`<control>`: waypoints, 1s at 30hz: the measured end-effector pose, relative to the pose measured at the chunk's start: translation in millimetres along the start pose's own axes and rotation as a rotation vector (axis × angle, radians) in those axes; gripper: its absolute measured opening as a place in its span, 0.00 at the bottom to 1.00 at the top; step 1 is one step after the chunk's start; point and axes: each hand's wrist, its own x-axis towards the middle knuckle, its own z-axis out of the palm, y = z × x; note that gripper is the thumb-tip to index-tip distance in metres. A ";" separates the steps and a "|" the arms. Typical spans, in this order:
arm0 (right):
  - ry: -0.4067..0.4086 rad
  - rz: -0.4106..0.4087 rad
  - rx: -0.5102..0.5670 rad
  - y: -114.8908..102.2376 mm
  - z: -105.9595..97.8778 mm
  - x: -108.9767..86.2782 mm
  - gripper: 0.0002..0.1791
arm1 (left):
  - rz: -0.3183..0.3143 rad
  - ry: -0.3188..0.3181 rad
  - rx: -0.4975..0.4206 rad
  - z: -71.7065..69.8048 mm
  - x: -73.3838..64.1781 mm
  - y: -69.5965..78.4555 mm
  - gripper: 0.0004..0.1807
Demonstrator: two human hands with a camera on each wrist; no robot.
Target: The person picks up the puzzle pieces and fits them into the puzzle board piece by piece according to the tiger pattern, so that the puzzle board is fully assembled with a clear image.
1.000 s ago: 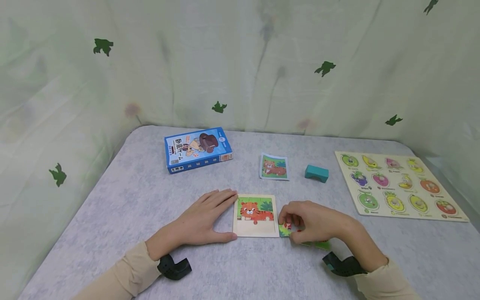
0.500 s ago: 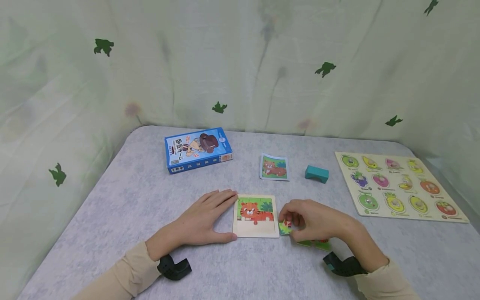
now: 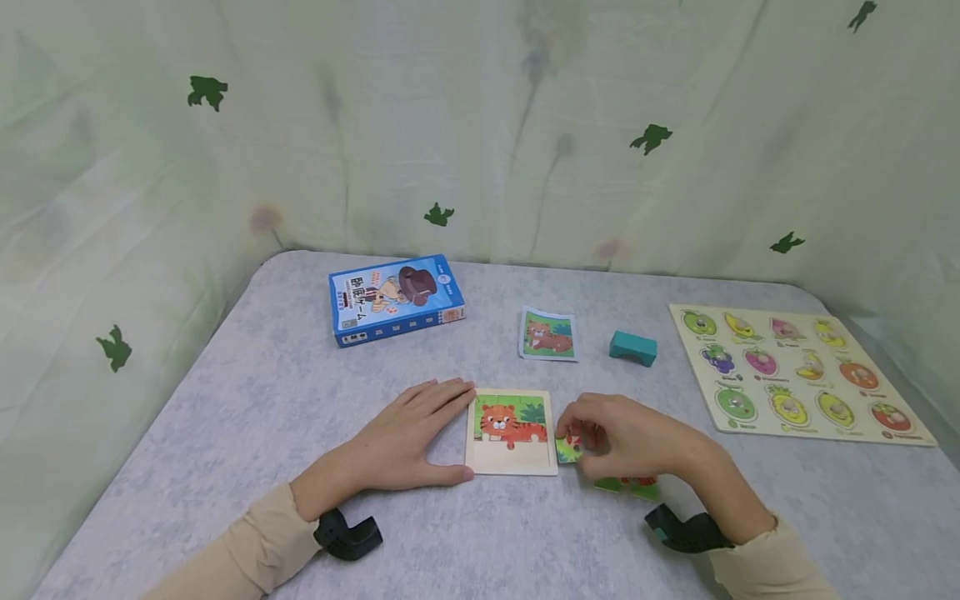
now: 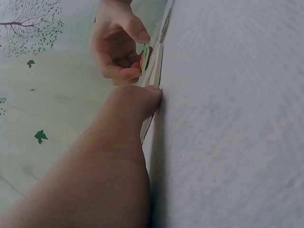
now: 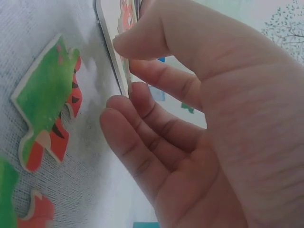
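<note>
A square wooden jigsaw tray [image 3: 512, 461] lies on the table, with a partly assembled orange tiger picture [image 3: 513, 422] in its upper part. Along the tray's left edge rests my left hand [image 3: 397, 436], fingers and thumb extended and touching its corners. My right hand [image 3: 630, 433] pinches a green and red puzzle piece [image 3: 568, 450] between thumb and fingers, just right of the tray. In the left wrist view this piece [image 4: 145, 58] stands tilted, clear of the table. Loose puzzle pieces [image 3: 637, 487] lie under the right hand; the right wrist view shows a green piece with tiger stripes [image 5: 45, 95].
A blue game box [image 3: 397, 300] lies at the back left. Behind the tray are a small tiger picture card [image 3: 549, 335] and a teal arch block [image 3: 633, 347]. A wooden fruit puzzle board [image 3: 806, 375] lies at the right. A pale curtain hangs behind the table.
My right hand has risen slightly, and the pinched puzzle piece has come up a little beside the tray. More of the loose pieces show below it. The left hand has stayed still.
</note>
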 end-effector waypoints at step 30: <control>0.113 -0.019 -0.060 -18.0 16.5 15.6 0.19 | -0.002 0.005 0.013 0.7 0.8 -0.3 0.57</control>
